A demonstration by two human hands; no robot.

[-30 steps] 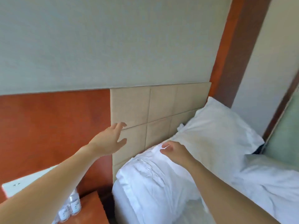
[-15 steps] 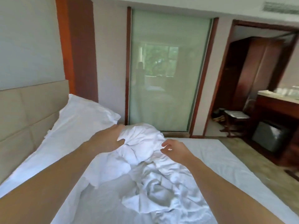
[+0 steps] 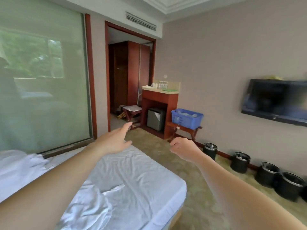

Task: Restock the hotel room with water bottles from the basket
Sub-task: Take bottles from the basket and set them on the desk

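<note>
Well, both bare arms were stretched out in front of the person, above a bed with a crumpled white sheet [image 3: 132,180]. The left hand [image 3: 114,141] was wide, with its fingers straight and pointing forward, and it held nothing. It hung over the far corner of the bed. The right hand [image 3: 182,151] was beside the bed, over the patterned green carpet [image 3: 199,205]. Its fingers were loosely curled and it held nothing too. The blue plastic basket [image 3: 186,121] was well apart from both hands, across the room by the far wall. It sat on a small wooden folding stand [image 3: 182,130], just beside a red-brown wooden cabinet [image 3: 160,100]. Pale shapes lay inside the basket, and they may have been the clear water bottles [image 3: 187,114], but they were too blurry to be sure. A little silver fridge [image 3: 156,119] stood in the open space under the cabinet top. Some small bottles [image 3: 163,84] stood in a row on the cabinet top, against the wall. A flat black television [image 3: 274,102] hung on the wall to the right. Four round black pots [image 3: 210,150] stood in a line on the floor along that wall. A big frosted glass panel [image 3: 44,88] filled the left side of the room, behind the bed.
</note>
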